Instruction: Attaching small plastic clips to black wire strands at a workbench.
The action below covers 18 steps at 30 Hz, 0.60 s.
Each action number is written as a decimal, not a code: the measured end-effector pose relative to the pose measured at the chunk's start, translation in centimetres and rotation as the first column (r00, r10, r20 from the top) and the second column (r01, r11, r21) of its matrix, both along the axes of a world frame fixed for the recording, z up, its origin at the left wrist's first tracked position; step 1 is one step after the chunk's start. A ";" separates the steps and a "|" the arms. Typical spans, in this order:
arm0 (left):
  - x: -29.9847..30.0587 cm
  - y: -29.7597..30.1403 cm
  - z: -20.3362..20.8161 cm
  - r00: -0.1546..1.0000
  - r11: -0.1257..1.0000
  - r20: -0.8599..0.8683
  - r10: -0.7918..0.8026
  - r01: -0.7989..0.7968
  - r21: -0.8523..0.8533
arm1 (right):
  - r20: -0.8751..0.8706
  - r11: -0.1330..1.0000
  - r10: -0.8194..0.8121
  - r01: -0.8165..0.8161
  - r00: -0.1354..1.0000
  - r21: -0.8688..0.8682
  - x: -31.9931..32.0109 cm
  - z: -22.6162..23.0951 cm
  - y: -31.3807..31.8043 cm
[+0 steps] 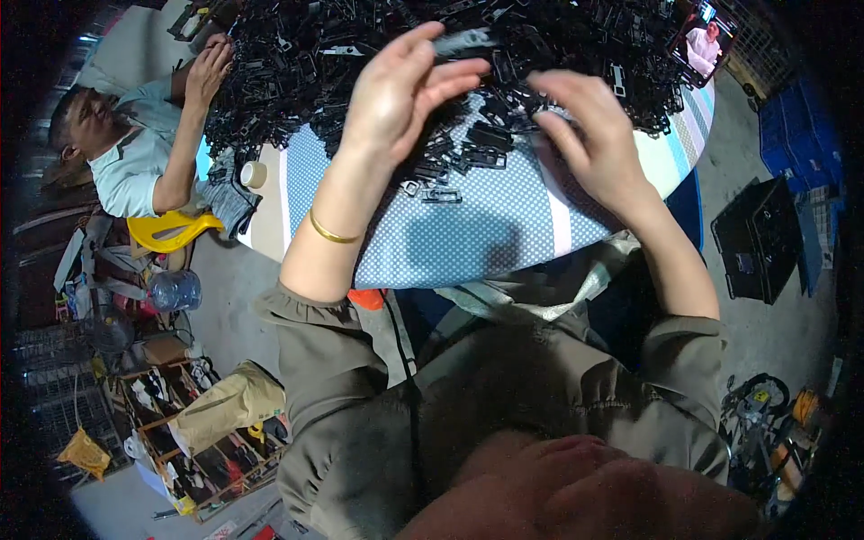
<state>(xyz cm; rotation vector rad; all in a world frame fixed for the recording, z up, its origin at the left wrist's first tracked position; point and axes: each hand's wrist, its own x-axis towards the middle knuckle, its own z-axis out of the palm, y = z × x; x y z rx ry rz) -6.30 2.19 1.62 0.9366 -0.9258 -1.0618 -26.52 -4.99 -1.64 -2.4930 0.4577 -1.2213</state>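
Over the pile of small black plastic and metal parts (270, 81), my left hand (389, 99) is raised with its fingers apart. A smeared light-grey piece (466, 41) shows beside its fingertips; whether they touch it I cannot tell. To the right, my right hand (589, 135) hovers above the table with curved fingers and its thumb apart, nothing visible between them; its fingertips are blurred. Below and between the hands lie several loose black frame-like parts (486, 153). One separate clip-like part (442, 195) rests on the blue patterned tablecloth (450, 243) nearer to me.
At the left a co-worker (135, 153) sits with a hand at the pile's edge. A tape roll (255, 175) lies near the table's left rim. A screen (706, 43) stands back right. Black (760, 238) and blue crates (801, 130) are on the floor at right.
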 end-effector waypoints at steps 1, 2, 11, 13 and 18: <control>0.6 -0.1 -0.1 1.000 1.000 -0.019 0.017 -0.018 -0.017 | -0.118 0.993 0.081 -0.090 0.990 -0.075 0.2 0.0 0.0; 1.0 0.0 -0.4 0.999 0.999 -0.039 0.033 -0.035 -0.035 | -0.184 0.988 0.120 -0.135 0.976 -0.075 0.7 0.0 0.6; -0.4 0.1 -0.7 0.999 0.995 0.004 0.036 -0.036 0.089 | -0.307 0.997 0.043 -0.060 0.951 -0.047 1.8 -0.8 1.0; -0.5 0.0 -0.7 1.000 0.995 0.015 0.023 -0.024 0.092 | -0.270 1.000 0.013 -0.013 0.963 0.001 1.1 -0.3 0.3; -1.4 0.1 -1.2 1.000 0.991 -0.007 0.002 -0.001 0.137 | 0.057 0.664 0.085 -0.099 0.995 0.741 -0.6 0.6 -2.0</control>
